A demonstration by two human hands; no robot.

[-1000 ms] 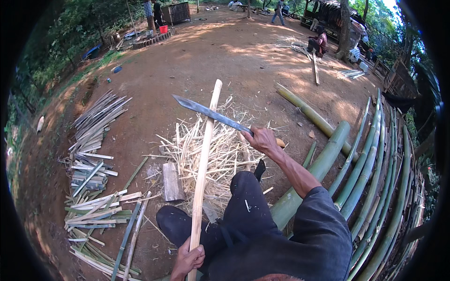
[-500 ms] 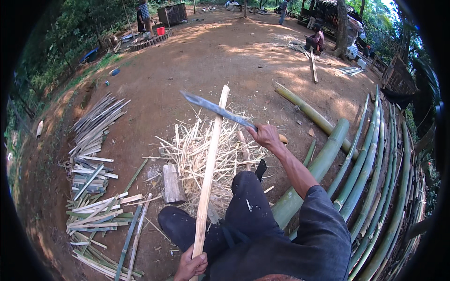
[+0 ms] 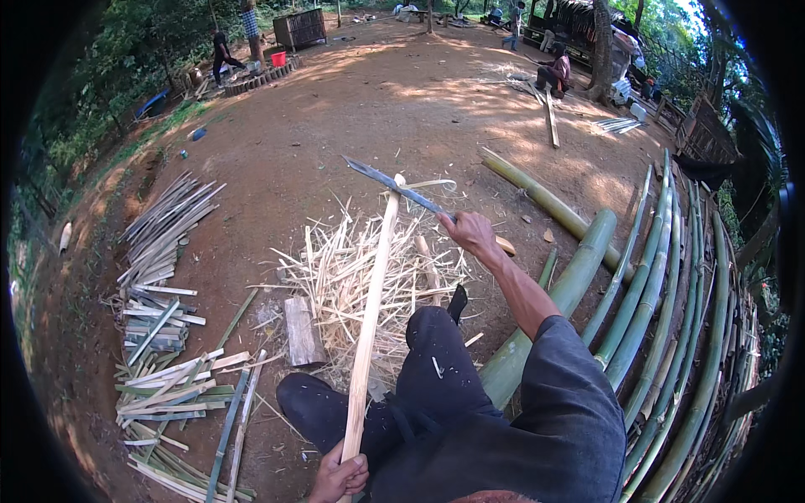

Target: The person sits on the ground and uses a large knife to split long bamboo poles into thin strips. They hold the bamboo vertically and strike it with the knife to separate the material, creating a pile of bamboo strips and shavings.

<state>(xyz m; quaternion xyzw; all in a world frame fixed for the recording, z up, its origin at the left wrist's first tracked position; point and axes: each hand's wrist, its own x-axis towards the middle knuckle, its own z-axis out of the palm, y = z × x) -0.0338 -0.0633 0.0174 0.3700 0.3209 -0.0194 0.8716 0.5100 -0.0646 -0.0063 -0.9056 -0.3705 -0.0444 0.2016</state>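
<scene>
My left hand (image 3: 340, 476) grips the pale pole's (image 3: 370, 323) near end, my right hand (image 3: 471, 232) is closed on the knife (image 3: 394, 184) at its far tip above the shavings (image 3: 352, 277), so I judge paring begins, needing a controlled pull.

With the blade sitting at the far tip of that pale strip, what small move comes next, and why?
Probably a push of the blade down along the bamboo strip: its edge meets the far tip, the right hand holds the handle, and the left hand steadies the near end.
</scene>
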